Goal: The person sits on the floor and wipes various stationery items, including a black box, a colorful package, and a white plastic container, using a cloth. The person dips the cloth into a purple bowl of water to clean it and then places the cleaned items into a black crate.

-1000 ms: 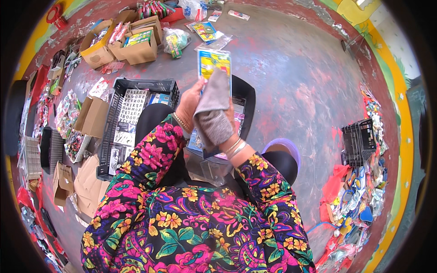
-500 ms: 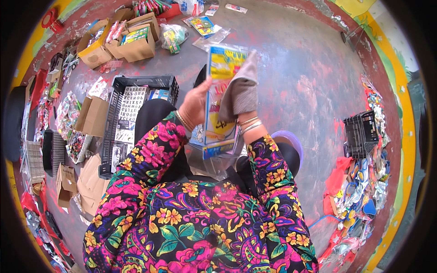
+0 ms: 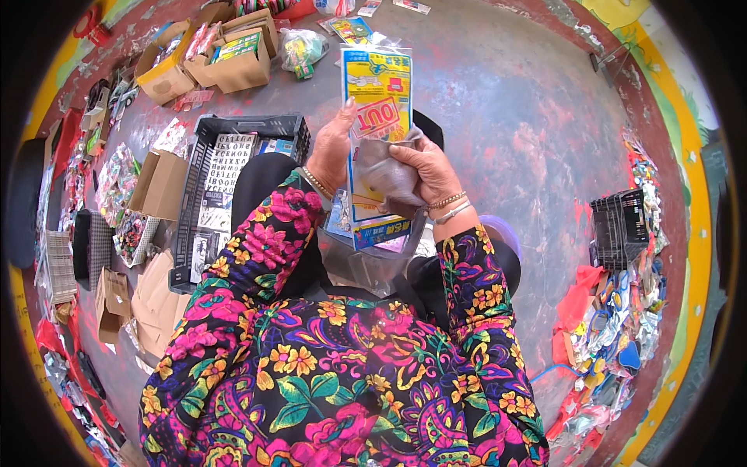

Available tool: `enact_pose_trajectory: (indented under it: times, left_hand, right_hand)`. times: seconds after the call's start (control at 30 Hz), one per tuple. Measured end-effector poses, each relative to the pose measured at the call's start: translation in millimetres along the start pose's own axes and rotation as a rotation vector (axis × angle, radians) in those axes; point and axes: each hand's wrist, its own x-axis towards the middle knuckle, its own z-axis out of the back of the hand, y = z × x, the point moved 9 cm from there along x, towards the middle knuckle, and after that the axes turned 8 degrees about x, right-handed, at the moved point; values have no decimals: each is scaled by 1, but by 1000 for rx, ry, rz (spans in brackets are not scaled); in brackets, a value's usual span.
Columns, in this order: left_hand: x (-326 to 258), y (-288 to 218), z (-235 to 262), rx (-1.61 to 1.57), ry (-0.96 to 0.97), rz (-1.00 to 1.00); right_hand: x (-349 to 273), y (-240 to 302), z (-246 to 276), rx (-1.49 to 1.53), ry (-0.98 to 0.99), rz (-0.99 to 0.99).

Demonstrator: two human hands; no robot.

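Note:
In front of me a flat yellow-and-blue printed package (image 3: 377,82) in clear plastic stands tilted, its long side running away from me. My left hand (image 3: 333,148) grips its left edge, thumb on the front face. A grey-brown cloth (image 3: 385,175) is bunched in my right hand (image 3: 426,170) and lies against the lower part of the package front. The fingers under the cloth are partly hidden. Below the package, between my knees, sits a clear plastic bin (image 3: 354,261) with more printed packages in it, mostly covered.
By my left knee stands a black crate (image 3: 187,210) holding sheets of letters. Cardboard boxes (image 3: 237,66) of packets stand far left. A purple round rim (image 3: 499,233) shows beside my right knee. At the right are another black crate (image 3: 620,228) and a heap of scraps (image 3: 615,335).
The package has turned so its front faces me more squarely. My right hand with the cloth has moved from its upper right side down onto the lower front.

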Motion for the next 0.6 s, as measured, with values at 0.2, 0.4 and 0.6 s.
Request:
enact_pose_trajectory:
  times: [0.2,0.4,0.6]
  left_hand:
    - [-4,-14,-2,-81,-58,-49]
    - [3,-39,25,-98,-103,-173]
    - [5,-49,35,-139,-128,-229]
  right_hand:
    - [-5,-15,9,-59,-29,-111]
    - [-20,-30,-1,-102,48,-234]
    - [-33,-14,-9,-182,49,-132]
